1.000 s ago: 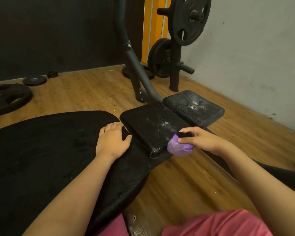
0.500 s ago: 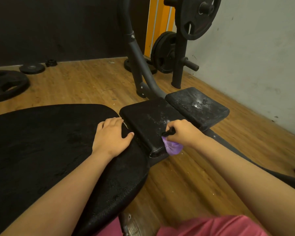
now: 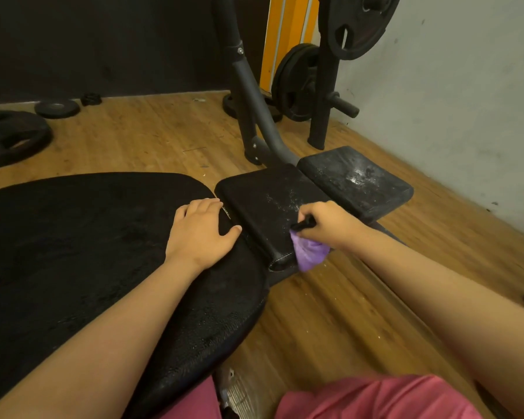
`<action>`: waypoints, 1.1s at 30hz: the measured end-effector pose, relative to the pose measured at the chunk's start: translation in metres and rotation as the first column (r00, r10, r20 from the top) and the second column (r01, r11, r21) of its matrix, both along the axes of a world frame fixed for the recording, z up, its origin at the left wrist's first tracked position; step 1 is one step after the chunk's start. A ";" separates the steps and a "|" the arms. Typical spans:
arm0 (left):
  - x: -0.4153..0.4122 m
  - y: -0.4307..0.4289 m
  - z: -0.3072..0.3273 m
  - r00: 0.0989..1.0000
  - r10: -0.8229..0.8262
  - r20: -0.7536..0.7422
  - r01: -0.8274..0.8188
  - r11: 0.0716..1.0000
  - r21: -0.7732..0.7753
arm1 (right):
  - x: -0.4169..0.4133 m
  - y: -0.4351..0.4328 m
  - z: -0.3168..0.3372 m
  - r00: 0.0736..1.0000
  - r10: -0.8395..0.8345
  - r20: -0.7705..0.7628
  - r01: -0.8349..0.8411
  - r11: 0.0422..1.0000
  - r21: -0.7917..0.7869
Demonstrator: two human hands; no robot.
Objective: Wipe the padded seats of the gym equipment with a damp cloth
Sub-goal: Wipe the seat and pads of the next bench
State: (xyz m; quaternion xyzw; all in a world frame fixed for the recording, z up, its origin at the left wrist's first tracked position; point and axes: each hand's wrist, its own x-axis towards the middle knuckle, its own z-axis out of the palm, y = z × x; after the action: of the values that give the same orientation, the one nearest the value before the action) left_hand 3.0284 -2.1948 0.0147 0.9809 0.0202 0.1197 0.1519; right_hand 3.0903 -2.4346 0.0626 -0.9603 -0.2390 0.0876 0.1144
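Note:
A large black padded seat (image 3: 82,246) fills the left of the view. Beyond it lie two smaller black pads: a near pad (image 3: 263,204) with white specks and a far pad (image 3: 357,179) with a wet, dusty patch. My left hand (image 3: 201,231) rests flat on the large seat's edge, fingers straight. My right hand (image 3: 327,223) grips a bunched purple cloth (image 3: 310,252) at the near pad's right edge; the cloth hangs below my fingers over the pad's side. A small black object shows between my right fingers.
A grey metal frame (image 3: 254,98) rises behind the pads. A plate rack (image 3: 321,86) with black weight plates stands by the white wall. Loose plates (image 3: 9,137) lie on the wooden floor at left. My pink-clad legs (image 3: 360,400) are at the bottom.
My right hand moved the purple cloth from beside the near pad onto its right edge and a little further in. The left hand stayed in place.

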 end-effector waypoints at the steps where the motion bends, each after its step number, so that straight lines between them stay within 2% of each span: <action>1: 0.000 0.000 0.000 1.000 0.002 0.002 -0.002 1.000 -0.002 | 0.007 -0.001 -0.001 0.999 -0.035 0.034 0.035 0.999 -0.004; 4: 0.001 -0.001 0.000 1.000 0.008 0.004 -0.009 1.000 0.012 | 0.023 -0.001 0.000 0.988 -0.125 0.092 0.130 0.990 -0.048; 6: 0.002 0.000 0.000 1.000 0.011 0.001 -0.011 1.000 0.019 | 0.022 0.004 0.002 0.991 -0.114 0.076 0.119 0.991 -0.066; 10: 0.002 0.000 0.000 1.000 0.006 0.001 -0.006 1.000 0.024 | -0.006 0.014 -0.002 0.998 0.009 -0.056 -0.005 0.997 0.073; 13: 0.002 -0.001 0.000 1.000 -0.001 0.000 0.001 1.000 0.031 | -0.003 0.015 -0.003 0.998 0.029 -0.052 -0.023 0.993 0.115; 17: 0.002 -0.001 0.001 1.000 0.004 -0.001 -0.004 1.000 0.030 | 0.029 0.024 -0.006 0.993 -0.116 0.035 0.111 0.988 0.107; 20: 0.003 -0.001 0.001 1.000 0.012 -0.002 -0.012 1.000 0.029 | 0.044 0.032 -0.005 0.983 -0.185 0.004 0.184 0.976 0.114; 22: 0.004 -0.001 0.001 1.000 0.010 0.001 -0.010 1.000 0.028 | 0.039 0.031 0.000 0.990 -0.123 -0.068 0.129 0.985 0.110; 24: 0.004 -0.001 0.000 1.000 0.008 0.010 -0.008 1.000 0.031 | 0.024 0.029 0.003 0.992 0.012 -0.124 -0.001 0.996 0.087; 27: 0.004 0.000 0.000 1.000 0.000 0.009 -0.001 0.999 0.037 | 0.016 0.025 0.003 0.980 0.125 -0.154 -0.112 0.989 0.093; 33: 0.003 0.000 0.000 1.000 0.000 0.007 0.000 1.000 0.021 | 0.056 0.029 0.004 0.998 -0.061 -0.011 0.061 0.998 -0.002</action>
State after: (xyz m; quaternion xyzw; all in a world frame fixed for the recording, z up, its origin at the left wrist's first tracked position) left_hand 3.0315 -2.1949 0.0147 0.9821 0.0183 0.1232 0.1414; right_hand 3.1459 -2.4051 0.0662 -0.9667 -0.2087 0.0895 0.1177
